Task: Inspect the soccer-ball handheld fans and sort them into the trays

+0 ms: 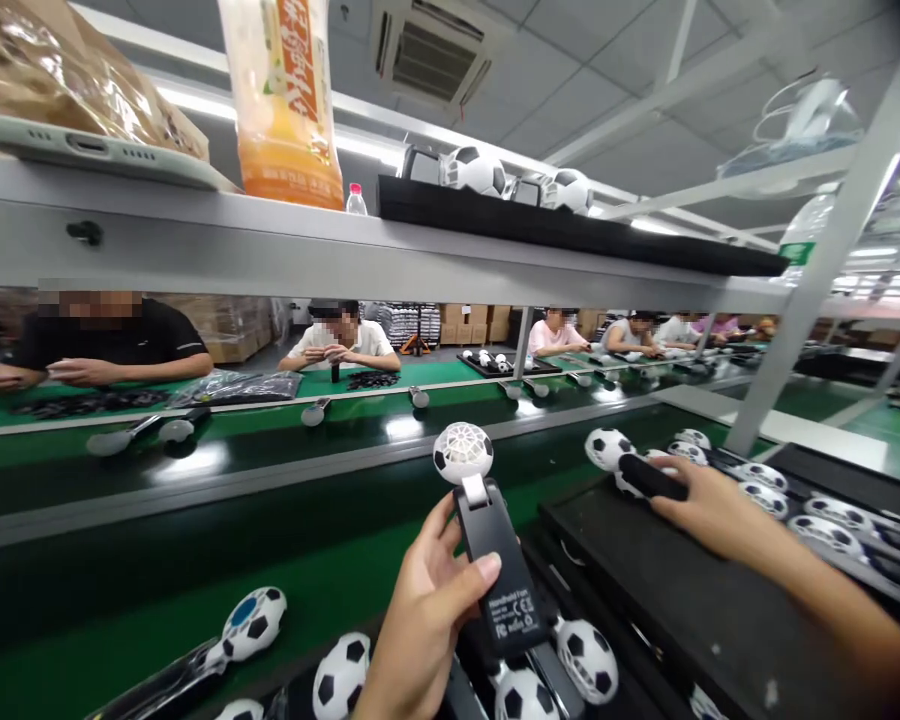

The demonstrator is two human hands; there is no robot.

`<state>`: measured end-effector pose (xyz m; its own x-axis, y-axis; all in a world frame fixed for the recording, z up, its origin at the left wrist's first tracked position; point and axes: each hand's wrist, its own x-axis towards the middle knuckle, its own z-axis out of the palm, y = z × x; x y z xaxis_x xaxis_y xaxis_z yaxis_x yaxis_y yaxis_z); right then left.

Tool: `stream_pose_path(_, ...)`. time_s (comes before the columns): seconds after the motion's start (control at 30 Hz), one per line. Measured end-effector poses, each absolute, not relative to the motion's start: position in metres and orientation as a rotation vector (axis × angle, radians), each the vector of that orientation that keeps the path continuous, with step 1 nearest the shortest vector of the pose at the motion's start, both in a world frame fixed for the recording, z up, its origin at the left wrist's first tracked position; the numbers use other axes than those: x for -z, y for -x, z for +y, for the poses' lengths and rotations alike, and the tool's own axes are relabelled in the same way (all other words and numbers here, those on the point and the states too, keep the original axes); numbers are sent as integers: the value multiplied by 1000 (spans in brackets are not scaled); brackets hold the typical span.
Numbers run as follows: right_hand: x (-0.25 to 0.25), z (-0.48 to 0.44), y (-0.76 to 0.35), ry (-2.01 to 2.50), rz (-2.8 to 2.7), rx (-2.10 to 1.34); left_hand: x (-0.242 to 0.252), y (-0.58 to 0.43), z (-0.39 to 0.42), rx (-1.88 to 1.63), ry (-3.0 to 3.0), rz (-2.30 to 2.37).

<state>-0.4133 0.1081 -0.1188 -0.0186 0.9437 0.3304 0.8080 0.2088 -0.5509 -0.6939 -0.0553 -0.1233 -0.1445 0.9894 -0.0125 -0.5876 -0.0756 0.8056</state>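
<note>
My left hand (pixel 429 605) is closed around a handheld fan (pixel 504 575) with a black body and a white soccer-ball head, tilted upward. Its printed back label faces me, with my thumb lying on the casing. To the right, my right hand (pixel 712 508) grips the black handle of a second soccer-ball fan (pixel 651 478), just above a black foam tray (pixel 615 560). More soccer-ball fans (pixel 829 530) lie in rows beside that hand. Below my left hand, other fans (pixel 586 660) rest in a dark tray, partly hidden by my arm.
A fan in a clear sleeve (pixel 251 622) lies at lower left on the green conveyor belt (pixel 330 540). Overhead, a metal shelf (pixel 285 240) carries a drink bottle (pixel 281 110), a phone (pixel 97 150) and a black tray (pixel 570 225). Several people sit across the belt.
</note>
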Motion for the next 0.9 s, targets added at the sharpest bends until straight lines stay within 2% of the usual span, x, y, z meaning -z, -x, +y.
stream_pose_path(0.1, 92, 130, 369, 1761, -1949, 9, 126, 693, -54, -1556, -677, 773)
stream_pose_path(0.23, 84, 161, 340, 1810, -2012, 103, 129, 691, -52, -1527, -729, 746)
stream_pose_path(0.6, 214, 206, 354, 1619, -2143, -287, 129, 679, -52, -1470, -797, 843)
stream_pose_path(0.9, 215, 218, 326, 1626, -1884, -381, 137, 675, -41, -1451, -764, 886)
